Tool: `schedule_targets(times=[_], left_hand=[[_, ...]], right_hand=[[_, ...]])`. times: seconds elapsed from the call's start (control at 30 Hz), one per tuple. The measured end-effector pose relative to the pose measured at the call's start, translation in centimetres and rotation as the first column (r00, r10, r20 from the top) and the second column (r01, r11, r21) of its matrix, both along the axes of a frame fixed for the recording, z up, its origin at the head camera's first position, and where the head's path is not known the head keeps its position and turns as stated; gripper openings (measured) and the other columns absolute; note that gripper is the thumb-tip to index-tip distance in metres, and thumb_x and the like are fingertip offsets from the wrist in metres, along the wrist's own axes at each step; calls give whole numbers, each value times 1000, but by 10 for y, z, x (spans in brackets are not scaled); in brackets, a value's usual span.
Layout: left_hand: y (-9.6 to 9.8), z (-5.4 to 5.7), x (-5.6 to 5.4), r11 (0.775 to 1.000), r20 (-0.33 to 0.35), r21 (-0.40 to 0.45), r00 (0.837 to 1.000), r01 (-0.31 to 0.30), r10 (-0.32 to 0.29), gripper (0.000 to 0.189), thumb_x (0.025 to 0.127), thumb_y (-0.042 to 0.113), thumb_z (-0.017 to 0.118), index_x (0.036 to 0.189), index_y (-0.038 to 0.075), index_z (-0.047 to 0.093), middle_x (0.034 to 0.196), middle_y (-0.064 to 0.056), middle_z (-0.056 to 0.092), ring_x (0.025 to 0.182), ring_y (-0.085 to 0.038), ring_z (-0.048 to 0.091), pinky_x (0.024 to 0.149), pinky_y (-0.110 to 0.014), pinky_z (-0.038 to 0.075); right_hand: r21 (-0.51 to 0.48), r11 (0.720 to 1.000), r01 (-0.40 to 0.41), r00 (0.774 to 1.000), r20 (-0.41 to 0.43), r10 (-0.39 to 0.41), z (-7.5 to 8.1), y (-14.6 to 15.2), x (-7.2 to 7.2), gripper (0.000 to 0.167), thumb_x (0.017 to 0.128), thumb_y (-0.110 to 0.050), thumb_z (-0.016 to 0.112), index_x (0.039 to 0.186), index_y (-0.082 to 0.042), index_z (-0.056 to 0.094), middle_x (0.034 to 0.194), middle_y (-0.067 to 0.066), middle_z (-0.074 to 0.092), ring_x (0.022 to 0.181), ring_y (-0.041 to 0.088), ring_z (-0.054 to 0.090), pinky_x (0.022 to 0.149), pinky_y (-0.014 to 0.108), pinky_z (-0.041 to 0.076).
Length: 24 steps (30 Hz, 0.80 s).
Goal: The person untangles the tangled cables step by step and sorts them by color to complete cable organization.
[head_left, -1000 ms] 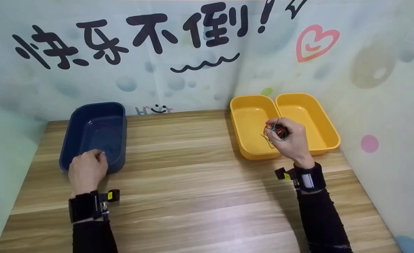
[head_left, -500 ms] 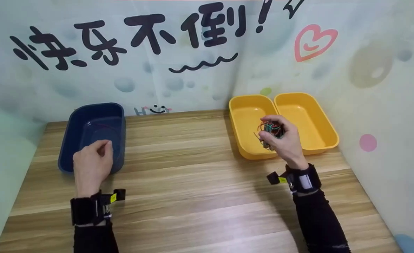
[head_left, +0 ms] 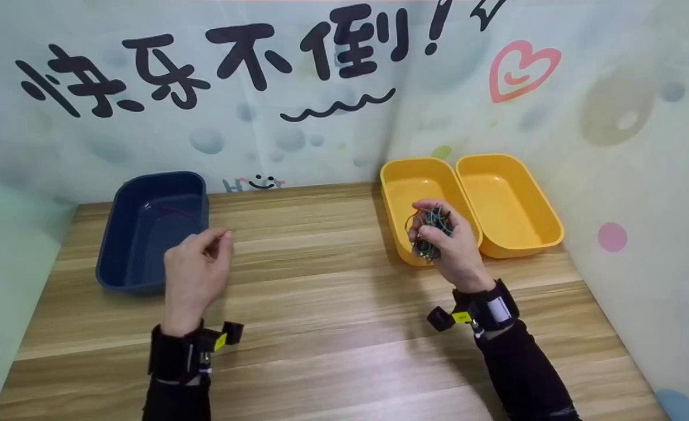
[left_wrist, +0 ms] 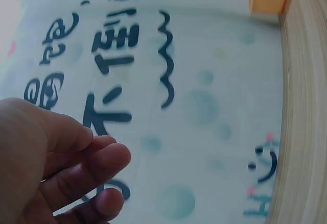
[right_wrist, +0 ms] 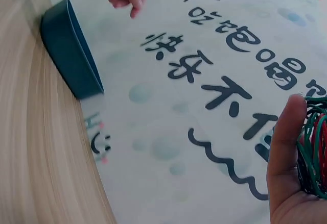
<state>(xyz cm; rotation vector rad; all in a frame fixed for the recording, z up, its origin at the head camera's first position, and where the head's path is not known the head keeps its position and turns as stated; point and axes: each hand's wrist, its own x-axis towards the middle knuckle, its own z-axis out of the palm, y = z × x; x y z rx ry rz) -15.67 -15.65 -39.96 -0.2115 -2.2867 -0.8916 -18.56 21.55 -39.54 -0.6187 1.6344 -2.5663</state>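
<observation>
Well right of the blue bin (head_left: 139, 251), your right hand (head_left: 456, 251) grips tangled wires (head_left: 436, 219); near it, your left hand (head_left: 195, 272) presses thumb to forefinger.

- The left hand (head_left: 197, 275) is raised over the left half of the table (head_left: 309, 275), back up, its tips aimed toward the back edge and slightly right.
- Its left fingers (left_wrist: 104, 163) are loosely bent, the left thumb (left_wrist: 66, 132) close against the first finger.
- The left forearm (head_left: 176, 400), in a dark sleeve, points almost straight at the back edge.
- The right hand (head_left: 458, 251) is raised over the table's right half, palm turned inward.
- Its right fingers (head_left: 429, 204) curl in a grip, the right thumb (right_wrist: 286, 138) opposite them.
- The right forearm (head_left: 522, 368) slants from the right edge toward the back left corner.
- Black bands circle both wrists.
</observation>
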Motion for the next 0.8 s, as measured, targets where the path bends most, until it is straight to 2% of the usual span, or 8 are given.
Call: schedule_targets(times=[0.13,0.2,0.3,0.4,0.53,0.7,0.8], left_hand=[[23,2,4,991,-47,58,992,122,-120,12,90,5,63,93,1,74,70,-7,68,59,-17,59,59,-14,40],[34,3,6,977,-42,101,982,187,-183,13,91,5,63,97,2,74,72,-5,69,61,-14,58,60,-13,41],[50,3,11,945,-14,175,960,277,-279,15,92,6,63,103,3,73,75,-3,70,64,-10,58,61,-15,43],[64,1,16,899,23,256,927,356,-374,17,92,7,64,107,3,72,79,-2,71,67,-8,58,61,-19,46],[84,-4,22,852,59,313,887,419,-458,17,92,8,65,107,4,71,81,-1,71,69,-8,59,62,-21,49],[106,-13,27,832,91,284,851,476,-518,15,92,11,65,103,4,71,81,0,70,69,-7,60,61,-25,52],[114,-18,30,824,102,264,835,502,-541,15,92,12,65,103,4,71,84,-1,71,70,-7,61,61,-25,52]], right_hand=[[-25,999,-34,999,21,34,1,-10,7,25,91,0,55,115,-3,58,91,8,59,76,17,59,66,22,53],[-41,997,-60,998,34,62,1,-15,10,24,91,2,52,114,-2,58,93,8,58,78,16,59,70,22,52],[-39,993,-115,991,59,118,0,-21,15,23,93,-1,51,114,-4,58,91,7,59,77,15,59,64,22,52],[-8,987,-160,985,71,160,-3,-27,21,22,94,-4,50,115,-7,58,86,6,60,71,14,58,55,21,50],[33,980,-195,978,76,192,-9,-36,28,22,94,-6,49,114,-9,59,84,4,61,68,13,58,49,22,49],[87,975,-206,977,67,201,-16,-50,35,21,94,-7,50,113,-9,59,84,1,63,69,11,60,54,21,50],[108,972,-211,976,76,203,-20,-57,38,20,94,-7,52,113,-10,58,84,0,63,70,10,61,60,21,51]])
